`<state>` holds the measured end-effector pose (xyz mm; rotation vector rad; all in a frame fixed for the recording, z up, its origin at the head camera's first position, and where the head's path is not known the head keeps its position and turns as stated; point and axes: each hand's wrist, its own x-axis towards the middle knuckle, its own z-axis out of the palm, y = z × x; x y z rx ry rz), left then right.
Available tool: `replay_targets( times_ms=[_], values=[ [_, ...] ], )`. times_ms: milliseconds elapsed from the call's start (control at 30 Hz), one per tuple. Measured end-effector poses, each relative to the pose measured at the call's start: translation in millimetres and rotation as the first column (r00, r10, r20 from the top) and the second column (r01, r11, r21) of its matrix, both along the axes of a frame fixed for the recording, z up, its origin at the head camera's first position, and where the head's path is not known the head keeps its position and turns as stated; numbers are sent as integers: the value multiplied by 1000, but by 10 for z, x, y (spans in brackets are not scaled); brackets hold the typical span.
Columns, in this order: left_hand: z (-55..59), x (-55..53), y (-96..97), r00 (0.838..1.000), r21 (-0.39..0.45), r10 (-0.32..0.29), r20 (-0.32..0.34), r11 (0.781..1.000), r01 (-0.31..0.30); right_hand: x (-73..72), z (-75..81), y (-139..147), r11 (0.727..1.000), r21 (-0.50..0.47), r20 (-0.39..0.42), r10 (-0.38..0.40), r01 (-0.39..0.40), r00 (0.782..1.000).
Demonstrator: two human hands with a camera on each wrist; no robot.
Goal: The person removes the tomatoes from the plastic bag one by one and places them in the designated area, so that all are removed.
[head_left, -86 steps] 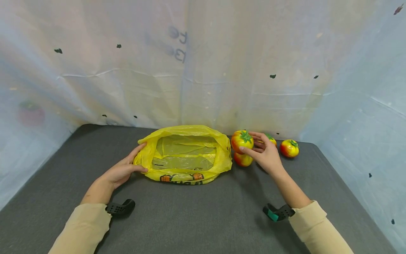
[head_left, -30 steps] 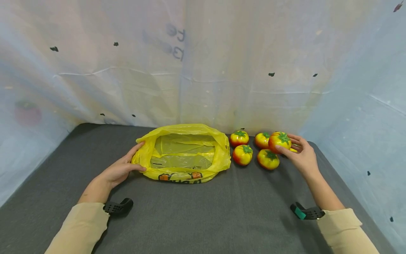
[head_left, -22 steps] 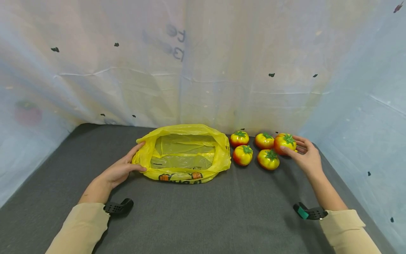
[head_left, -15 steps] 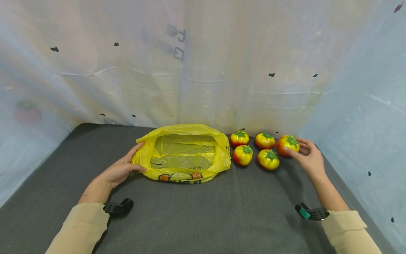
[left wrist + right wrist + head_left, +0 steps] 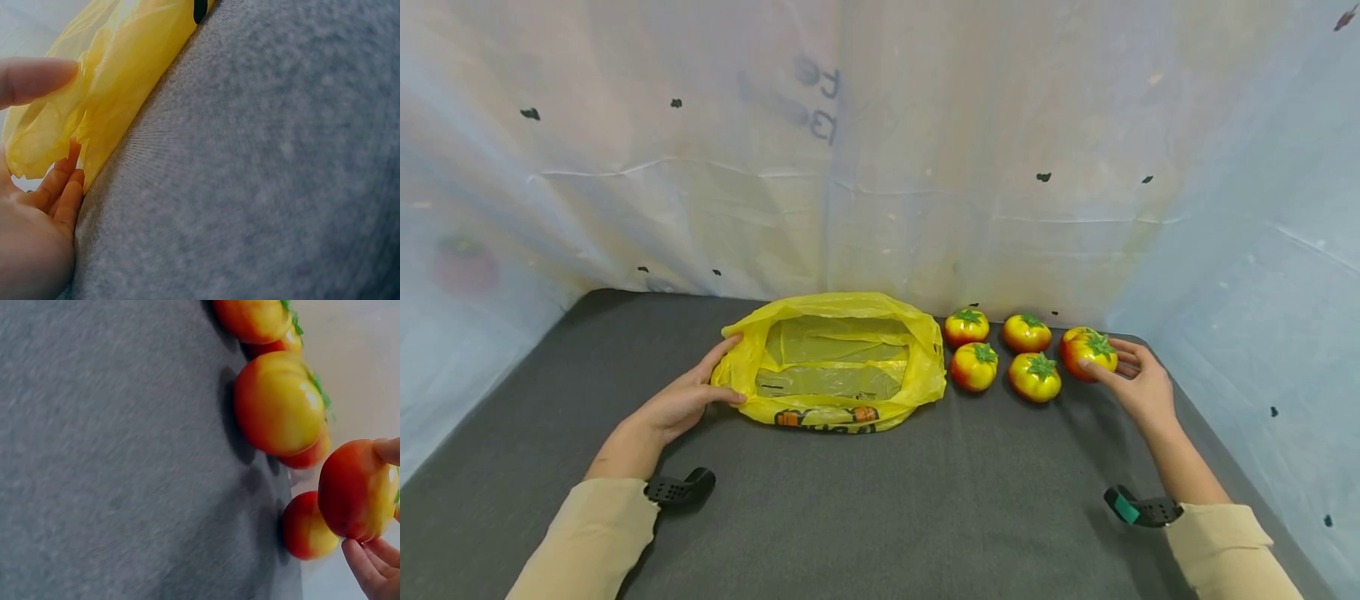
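Observation:
In the head view my left hand (image 5: 677, 406) holds the left end of a yellow plastic bag (image 5: 928, 358), thumb at the front and fingers toward the back. The bag's mouth gapes upward. The left wrist view shows the bag (image 5: 125, 81) between thumb and fingers. My right hand (image 5: 1146, 390) grips a glossy red-yellow tomato (image 5: 1093, 358) by its sides, thumb in front. Another tomato (image 5: 1069, 336) is partly hidden behind it. In the right wrist view the held tomato (image 5: 351, 494) is off the table, and part of the hand is cut off.
Two tomatoes stand just right of the bag, one at the back (image 5: 964, 331) and one in front (image 5: 973, 371). Farther right are another back tomato (image 5: 1026, 335) and a front one (image 5: 1034, 381). Pale plastic sheeting (image 5: 887, 167) walls the dark grey table (image 5: 887, 508).
My right hand has carried the held tomato from beside the bag to the far right of the group, then slightly nearer and lower. My left hand has stayed on the bag.

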<state>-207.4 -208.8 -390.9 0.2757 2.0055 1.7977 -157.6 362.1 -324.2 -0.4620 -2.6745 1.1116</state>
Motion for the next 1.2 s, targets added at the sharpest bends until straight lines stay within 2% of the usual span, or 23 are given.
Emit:
replay_targets(
  times_ms=[400, 667, 867, 1000, 1200],
  values=[
    [-6, -5, 4, 1000, -9, 0, -6, 1000, 0, 41, -122, 80, 1000, 21, 47, -12, 11, 999],
    [-11, -8, 1, 1000, -4, 2, -2, 1000, -2, 94, -198, 126, 999, 46, 96, 6, -11, 995],
    [-3, -9, 3, 1000, -16, 4, 4, 1000, -4, 122, -252, 165, 998, 58, 136, -28, 21, 990],
    [2, -7, 19, 1000, -22, 2, 7, 1000, -2, 137, -262, 190, 997, 65, 146, -39, 30, 988],
    [1, -8, 2, 1000, -14, 1, 0, 1000, -1, 136, -246, 171, 998, 59, 165, -9, 0, 986]
  ],
)
